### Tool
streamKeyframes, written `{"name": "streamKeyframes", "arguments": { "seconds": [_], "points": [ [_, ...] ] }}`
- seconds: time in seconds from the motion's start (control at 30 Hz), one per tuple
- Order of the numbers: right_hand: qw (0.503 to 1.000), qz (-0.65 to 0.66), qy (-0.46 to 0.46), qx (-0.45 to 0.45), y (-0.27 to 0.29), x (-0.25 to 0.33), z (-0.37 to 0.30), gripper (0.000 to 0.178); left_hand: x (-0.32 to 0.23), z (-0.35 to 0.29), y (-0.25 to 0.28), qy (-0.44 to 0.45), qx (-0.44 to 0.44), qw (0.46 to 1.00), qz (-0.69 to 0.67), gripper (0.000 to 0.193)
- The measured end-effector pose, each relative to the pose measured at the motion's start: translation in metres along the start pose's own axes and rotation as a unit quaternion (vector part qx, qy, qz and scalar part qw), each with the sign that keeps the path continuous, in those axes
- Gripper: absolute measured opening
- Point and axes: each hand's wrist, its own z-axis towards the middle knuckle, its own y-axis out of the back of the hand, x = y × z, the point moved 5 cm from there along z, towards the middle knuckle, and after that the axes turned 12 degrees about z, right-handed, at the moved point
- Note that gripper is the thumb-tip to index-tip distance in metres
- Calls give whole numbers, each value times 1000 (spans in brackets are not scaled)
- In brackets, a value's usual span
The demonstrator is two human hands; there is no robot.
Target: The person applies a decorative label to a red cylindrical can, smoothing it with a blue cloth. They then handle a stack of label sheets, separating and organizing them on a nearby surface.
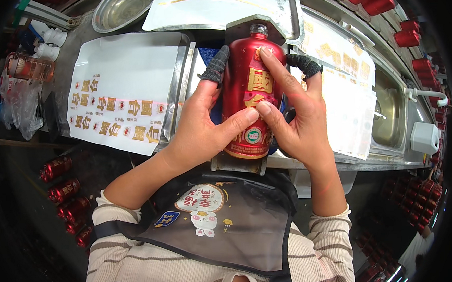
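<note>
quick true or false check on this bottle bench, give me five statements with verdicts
1. The neck of the red bottle points away from the person. True.
2. The left hand is fully gloved. False: apart from dark knit covering at the fingers, its skin shows bare.
3. The right hand has its index finger and thumb on the bottle's front. True.
4. The round metal bowl sits to the right of the bottle. False: it sits to the left, beyond a white sheet with gold characters.
5. The apron is bright yellow. False: it is dark and partly see-through.
</note>
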Motion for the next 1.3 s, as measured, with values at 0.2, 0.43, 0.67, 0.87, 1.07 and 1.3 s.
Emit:
{"name": "streamKeyframes", "arguments": {
  "seconds": [0.2,0.43,0.67,0.87,1.07,1.3],
  "points": [
    [988,100,-112,-17,7,-10,-1,63,-6,5,3,-25,-24,999,-21,74],
    [874,405,-239,-121,0,-35,15,31,-22,37,14,20,-73,991,-111,52],
    [876,397,-246,-124,-10,-34,27,35,-23,54,11,53,-90,987,-123,34],
    [876,395,-246,-124,-11,-37,27,38,-21,56,10,55,-89,987,-120,35],
    [861,419,-269,-105,-8,-37,30,37,-23,56,10,62,-86,987,-120,37],
    [894,350,-256,-115,-9,-38,33,35,-25,54,9,55,-88,985,-137,33]
  ]
}}
